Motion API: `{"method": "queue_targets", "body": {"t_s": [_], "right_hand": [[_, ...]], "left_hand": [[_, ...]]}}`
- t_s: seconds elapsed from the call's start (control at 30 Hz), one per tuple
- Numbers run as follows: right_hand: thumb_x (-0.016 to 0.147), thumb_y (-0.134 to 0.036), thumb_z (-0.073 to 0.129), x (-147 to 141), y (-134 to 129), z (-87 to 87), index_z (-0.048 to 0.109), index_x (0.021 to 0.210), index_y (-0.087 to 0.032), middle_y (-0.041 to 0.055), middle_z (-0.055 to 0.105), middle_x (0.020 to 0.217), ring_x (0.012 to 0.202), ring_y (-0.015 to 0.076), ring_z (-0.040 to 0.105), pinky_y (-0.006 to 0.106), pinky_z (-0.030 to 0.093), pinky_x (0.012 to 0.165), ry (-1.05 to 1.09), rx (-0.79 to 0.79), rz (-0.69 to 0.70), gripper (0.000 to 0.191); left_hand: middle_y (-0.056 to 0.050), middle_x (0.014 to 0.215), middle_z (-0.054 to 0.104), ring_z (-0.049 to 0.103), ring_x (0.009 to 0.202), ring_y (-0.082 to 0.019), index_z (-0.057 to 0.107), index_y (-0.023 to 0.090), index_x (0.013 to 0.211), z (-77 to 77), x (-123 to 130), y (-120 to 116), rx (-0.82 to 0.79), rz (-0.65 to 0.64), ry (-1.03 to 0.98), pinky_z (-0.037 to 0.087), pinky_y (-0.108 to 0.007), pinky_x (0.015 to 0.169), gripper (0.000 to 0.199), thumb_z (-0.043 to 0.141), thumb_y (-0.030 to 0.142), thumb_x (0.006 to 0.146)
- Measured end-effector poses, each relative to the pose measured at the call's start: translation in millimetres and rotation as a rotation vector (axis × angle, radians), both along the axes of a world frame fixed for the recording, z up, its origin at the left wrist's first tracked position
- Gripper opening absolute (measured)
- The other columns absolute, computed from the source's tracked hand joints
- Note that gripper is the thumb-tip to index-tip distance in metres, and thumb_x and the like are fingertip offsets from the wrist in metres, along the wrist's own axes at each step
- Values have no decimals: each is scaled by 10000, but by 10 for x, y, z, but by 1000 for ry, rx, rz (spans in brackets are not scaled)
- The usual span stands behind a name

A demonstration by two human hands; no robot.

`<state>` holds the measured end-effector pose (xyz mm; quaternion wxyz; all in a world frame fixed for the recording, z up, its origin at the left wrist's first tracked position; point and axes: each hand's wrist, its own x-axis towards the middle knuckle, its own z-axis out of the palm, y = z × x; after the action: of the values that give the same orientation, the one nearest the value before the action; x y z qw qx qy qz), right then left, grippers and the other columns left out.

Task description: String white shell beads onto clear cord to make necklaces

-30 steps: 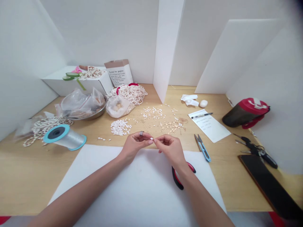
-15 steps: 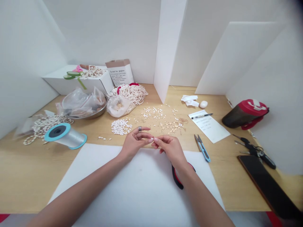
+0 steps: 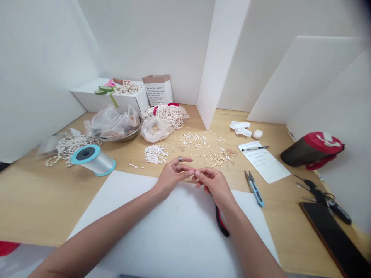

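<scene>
1. Above the far edge of a white sheet, we see the left hand and right hand meet at the fingertips, both apparently pinching a tiny piece; the fingers hide it from us, and its kind we cannot tell.
2. So small a piece should, we judge, be light, hard and quick to slip; we would hold it by its edges, between thumb and fingertip, without squeezing hard.
3. Just beyond the left hand, we find a pile of small white pieces on the wooden counter; star-shaped pieces lie beyond the fingertips. Both look easy to scatter with a knuckle.
4. Beneath the right wrist, we note a tool with red-and-black handles, partly covered and likely to catch a lowered forearm.
5. Farther out, we count a spool of clear line to the left, blue snips to the right, and a written note with a pen across it.
</scene>
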<state>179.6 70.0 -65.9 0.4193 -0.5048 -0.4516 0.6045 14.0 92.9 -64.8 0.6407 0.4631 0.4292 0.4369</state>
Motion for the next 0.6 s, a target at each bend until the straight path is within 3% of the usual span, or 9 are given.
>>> {"method": "queue_targets", "body": {"t_s": [0.13,0.23,0.43,0.6], "right_hand": [[713,-416,707,-40,-3,21,673,959,-216,45,644,909,627,120,581,205,404,471,-207,227,-134,318],[743,-370,686,-48,-1,37,687,1036,-284,45,562,1048,711,117,561,212,444,523,-268,385,-131,305],[765,-387,662,11,19,36,737,874,-242,57,547,964,793,156,558,205,448,495,-131,314,23,196],[713,-397,704,28,26,3,738,774,-214,54,568,931,797,165,559,208,451,506,-51,250,-5,195]], "left_hand": [[-59,878,732,666,842,-176,543,175,1135,-20,9,-27,-114,-35,-167,480,-292,807,519,771,280,681],[-58,860,729,672,861,-181,486,171,1190,-35,15,-38,-203,-77,-289,478,-334,873,576,766,267,695],[-43,786,730,685,823,-190,452,165,1224,-52,11,-19,-245,-115,-235,510,-307,812,696,809,265,635],[-41,789,731,681,740,-158,464,184,1225,-34,8,-18,-248,-158,-141,516,-259,723,675,796,302,650]]}}
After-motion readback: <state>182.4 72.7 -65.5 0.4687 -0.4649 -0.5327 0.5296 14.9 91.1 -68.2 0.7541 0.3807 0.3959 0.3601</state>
